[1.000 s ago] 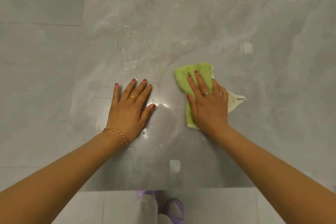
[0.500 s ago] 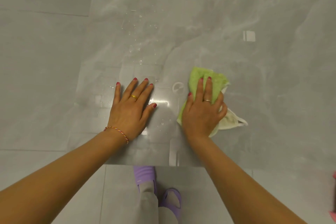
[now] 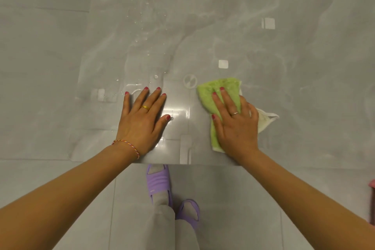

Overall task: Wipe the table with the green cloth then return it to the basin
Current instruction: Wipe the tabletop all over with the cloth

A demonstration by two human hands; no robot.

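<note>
The green cloth [image 3: 211,95] lies flat on the glossy grey table [image 3: 284,87], near its front edge and right of centre. A white underside of the cloth sticks out to the right. My right hand [image 3: 235,124] presses down on the cloth with fingers spread, covering most of it. My left hand [image 3: 142,119] rests flat on the bare table to the left, fingers apart, holding nothing. Water droplets [image 3: 142,26] dot the table further back on the left. The basin is out of sight, unless a pink sliver at the right edge belongs to it.
The table's front edge [image 3: 182,163] runs just below my wrists. Under it are grey floor tiles and my feet in purple slippers [image 3: 158,184]. A pink object [image 3: 371,184] peeks in at the right edge. The table's left edge [image 3: 85,63] borders open floor.
My right hand has slid the cloth to the right and toward the front edge of the table. My left hand has stayed flat in place. The view has tilted down, showing more floor.
</note>
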